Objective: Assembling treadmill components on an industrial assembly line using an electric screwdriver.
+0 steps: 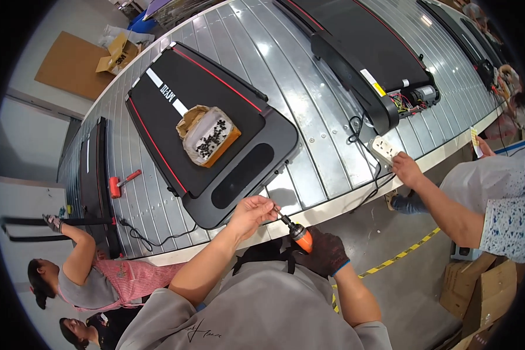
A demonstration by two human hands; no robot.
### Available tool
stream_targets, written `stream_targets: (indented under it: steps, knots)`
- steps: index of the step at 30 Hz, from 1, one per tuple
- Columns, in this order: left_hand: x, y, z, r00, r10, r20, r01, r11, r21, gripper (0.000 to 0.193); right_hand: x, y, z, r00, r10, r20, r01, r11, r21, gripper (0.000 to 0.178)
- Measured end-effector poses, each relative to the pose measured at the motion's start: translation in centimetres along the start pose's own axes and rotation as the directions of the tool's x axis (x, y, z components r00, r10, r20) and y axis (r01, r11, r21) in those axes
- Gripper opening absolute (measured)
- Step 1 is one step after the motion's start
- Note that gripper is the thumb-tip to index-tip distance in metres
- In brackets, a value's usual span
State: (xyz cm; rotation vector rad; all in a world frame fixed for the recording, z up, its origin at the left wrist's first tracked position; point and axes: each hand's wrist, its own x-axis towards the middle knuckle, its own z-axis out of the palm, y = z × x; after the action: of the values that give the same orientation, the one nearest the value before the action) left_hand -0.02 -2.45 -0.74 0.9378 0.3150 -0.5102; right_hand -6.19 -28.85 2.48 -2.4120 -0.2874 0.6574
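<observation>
Before the table's (328, 216) near edge, your gloved right hand (325, 253) wraps the orange driver (301, 237), likely rigid and fairly weighty, best gripped by its body; your bare left hand (252, 216) pinches the slim bit (279, 212) near its tip. Your glove hides the handle; any screw is too small to tell.

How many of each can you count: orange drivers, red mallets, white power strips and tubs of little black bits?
Orange driver, in the right hand: 1
Red mallet: 1
White power strip: 1
Tub of little black bits: 1
Total: 4
</observation>
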Motion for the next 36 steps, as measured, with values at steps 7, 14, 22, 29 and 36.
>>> stream_targets:
  steps: [7, 14, 22, 29, 36]
  knots:
    - [2.4, -4.0, -3.3, 0.988, -0.148, 0.041, 0.153, 0.967, -0.206, 0.019, 3.1, 2.0, 3.4, 0.987, 0.006, 0.159, -0.049, 0.962, 0.269, 0.068]
    - [8.8, -3.5, -6.2, 0.903, 0.003, -0.429, -0.015, 1.000, -0.026, 0.020, 10.0, -3.4, 5.8, 0.975, 0.214, 0.057, -0.221, 0.952, 0.211, 0.073]
    - [8.4, -3.3, -4.2, 0.822, -0.022, -0.569, 0.038, 0.999, 0.015, 0.020, 10.5, -2.4, 4.0, 0.978, 0.180, 0.108, -0.189, 0.979, 0.074, 0.071]
    - [4.8, -2.8, -2.6, 0.838, 0.000, -0.546, 0.054, 0.995, 0.082, 0.026, 9.8, -2.2, 3.9, 0.974, 0.156, 0.162, -0.162, 0.987, 0.023, 0.070]
    - [-3.4, 3.4, -5.6, 0.864, 0.446, 0.234, 0.051, -0.541, 0.839, 0.081, 7.7, -1.5, 5.9, 0.965, 0.143, 0.221, -0.165, 0.983, 0.085, 0.061]
